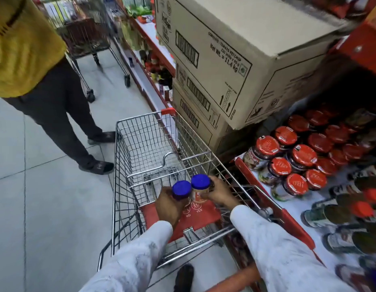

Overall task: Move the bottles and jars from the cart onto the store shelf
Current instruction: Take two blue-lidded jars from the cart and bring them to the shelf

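I hold two blue-lidded jars over the cart (128,144), one in each hand: my left hand (169,204) is wrapped around the left jar (181,190), my right hand (219,191) grips the right jar (200,187). The basket beneath looks bare. To my right the store shelf (292,209) carries many red-lidded jars (303,155), under three stacked cartons (220,51). Pale tiled floor (46,197); one person in a yellow top (20,39) stands ahead, a second cart (88,34) behind them
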Demonstrator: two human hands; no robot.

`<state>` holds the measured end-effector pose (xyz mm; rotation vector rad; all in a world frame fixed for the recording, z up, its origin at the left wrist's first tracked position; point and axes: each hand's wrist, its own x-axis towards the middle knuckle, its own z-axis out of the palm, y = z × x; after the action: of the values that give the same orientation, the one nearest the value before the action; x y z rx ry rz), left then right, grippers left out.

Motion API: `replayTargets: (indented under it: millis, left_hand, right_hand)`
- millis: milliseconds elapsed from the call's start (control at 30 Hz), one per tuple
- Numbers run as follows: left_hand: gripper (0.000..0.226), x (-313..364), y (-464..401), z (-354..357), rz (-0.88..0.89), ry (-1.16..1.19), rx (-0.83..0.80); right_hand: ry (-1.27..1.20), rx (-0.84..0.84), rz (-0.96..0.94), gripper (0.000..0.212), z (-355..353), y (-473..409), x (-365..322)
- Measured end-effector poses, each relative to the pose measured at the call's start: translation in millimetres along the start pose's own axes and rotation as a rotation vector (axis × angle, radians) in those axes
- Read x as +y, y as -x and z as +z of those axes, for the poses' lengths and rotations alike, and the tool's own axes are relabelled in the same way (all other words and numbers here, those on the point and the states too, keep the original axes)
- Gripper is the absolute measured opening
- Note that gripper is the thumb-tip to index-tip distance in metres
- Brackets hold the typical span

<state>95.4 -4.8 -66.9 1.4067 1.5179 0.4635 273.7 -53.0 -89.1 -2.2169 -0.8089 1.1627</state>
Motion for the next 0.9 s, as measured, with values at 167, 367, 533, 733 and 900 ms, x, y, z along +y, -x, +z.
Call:
replayTargets:
  millis: [167,367,533,733,900]
  left_hand:
    - [0.053,-2.1,-0.3,1.6,0.065,-0.056,-0.025]
    - [0.047,21.1,12.8,-21.2,0.154,-0.045,-0.074]
    - [0.044,72.6,50.6,-49.7,0.297,0.069,-0.126]
    - [0.054,131.4,116.3,-32.6,0.438,0.136,-0.345]
    - [0.048,158.1,193.3,11.9,0.635,0.101,-0.562]
  right_hand:
    - [0.012,0.055,-0.051,0.074,2.8,-3.1,0.0]
    - [-0.03,0.126,-0.204,0.066,-21.2,33.1,-16.9]
    - [-0.222,0.274,-0.336,0.063,-71.3,120.4,-27.2]
    - [-0.335,0.516,-0.364,0.053,-129.0,225.0,1.2]
    - [-0.353,0.723,-0.369,0.05,-168.5,324.1,45.0]
